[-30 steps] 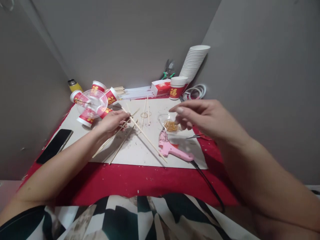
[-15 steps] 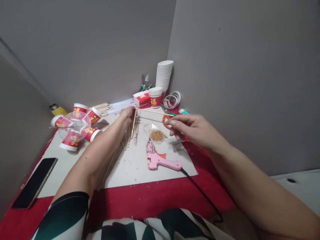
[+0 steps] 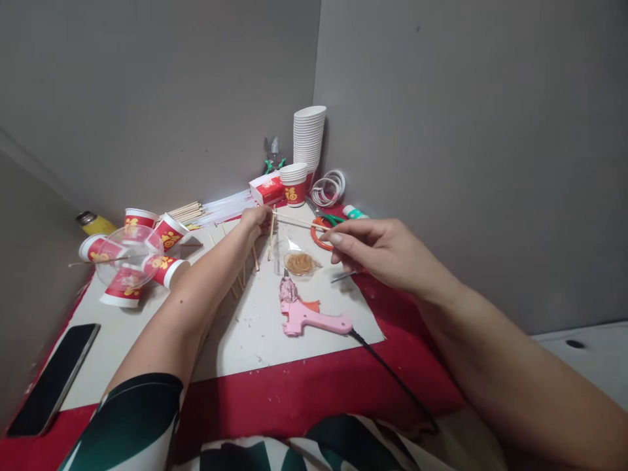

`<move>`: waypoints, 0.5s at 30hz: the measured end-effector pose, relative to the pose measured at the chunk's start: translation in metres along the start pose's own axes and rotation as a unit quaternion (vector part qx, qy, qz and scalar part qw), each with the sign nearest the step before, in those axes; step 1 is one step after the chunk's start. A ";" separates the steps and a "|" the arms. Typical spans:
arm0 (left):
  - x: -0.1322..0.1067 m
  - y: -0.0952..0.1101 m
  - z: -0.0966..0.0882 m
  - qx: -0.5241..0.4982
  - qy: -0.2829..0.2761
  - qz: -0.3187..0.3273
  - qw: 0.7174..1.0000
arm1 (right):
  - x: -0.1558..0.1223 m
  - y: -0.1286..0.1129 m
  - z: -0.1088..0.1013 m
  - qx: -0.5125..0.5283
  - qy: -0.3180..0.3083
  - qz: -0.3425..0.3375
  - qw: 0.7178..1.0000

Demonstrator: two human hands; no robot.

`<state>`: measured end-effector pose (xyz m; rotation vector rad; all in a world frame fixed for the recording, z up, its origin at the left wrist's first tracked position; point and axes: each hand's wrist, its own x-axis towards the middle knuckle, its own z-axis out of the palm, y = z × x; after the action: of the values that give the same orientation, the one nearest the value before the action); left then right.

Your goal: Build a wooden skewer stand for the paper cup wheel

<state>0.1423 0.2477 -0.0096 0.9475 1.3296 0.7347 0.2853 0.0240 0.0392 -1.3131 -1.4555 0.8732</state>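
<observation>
My left hand (image 3: 255,219) reaches far across the white board (image 3: 255,327) and is closed around thin wooden sticks (image 3: 271,237), which hang and fan out below it. My right hand (image 3: 377,252) pinches the other end of one stick (image 3: 299,222) that runs across from the left hand. A clear bag of rubber bands (image 3: 299,262) lies just below the two hands. A pink glue gun (image 3: 309,317) rests on the board in front of the bag.
A wheel of red paper cups round a clear plastic dome (image 3: 128,256) sits at the left. At the back stand stacked white cups (image 3: 308,137), a red cup stack (image 3: 293,184), pliers (image 3: 271,157) and coiled white cable (image 3: 328,188). Orange-handled scissors (image 3: 321,230) lie by my right hand. A black phone (image 3: 52,379) lies at the left edge.
My left hand lifted the sticks off the board and carried them toward the back. My right hand took hold of one stick's end. The camera swung right and moved closer.
</observation>
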 end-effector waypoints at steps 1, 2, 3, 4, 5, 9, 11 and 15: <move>0.000 0.000 0.000 0.016 0.000 -0.005 1.000 | 0.000 0.000 0.000 0.000 -0.002 0.000 1.000; 0.000 0.001 0.000 0.032 -0.001 -0.010 0.999 | 0.000 0.000 0.000 -0.002 -0.004 0.001 1.000; -0.001 0.001 -0.001 0.047 -0.003 -0.013 0.999 | 0.000 0.000 0.001 -0.004 -0.005 0.002 1.000; -0.001 0.001 -0.002 0.060 -0.006 -0.015 0.998 | 0.000 0.000 0.001 -0.006 -0.006 0.002 1.000; -0.002 0.002 -0.003 0.073 -0.010 -0.016 0.997 | 0.000 0.000 0.001 -0.010 -0.008 0.002 1.000; -0.004 0.003 -0.007 0.120 -0.017 -0.006 0.993 | 0.001 0.001 0.004 -0.024 -0.011 -0.004 1.000; -0.004 0.004 -0.009 0.147 -0.014 0.007 0.989 | 0.001 0.003 0.005 -0.029 -0.016 -0.007 0.999; -0.005 0.003 -0.013 0.219 0.009 0.045 0.975 | 0.003 0.007 0.007 -0.032 -0.025 -0.007 0.999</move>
<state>0.1287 0.2471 -0.0047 1.3601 1.5043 0.5251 0.2813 0.0288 0.0310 -1.3360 -1.5410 0.8614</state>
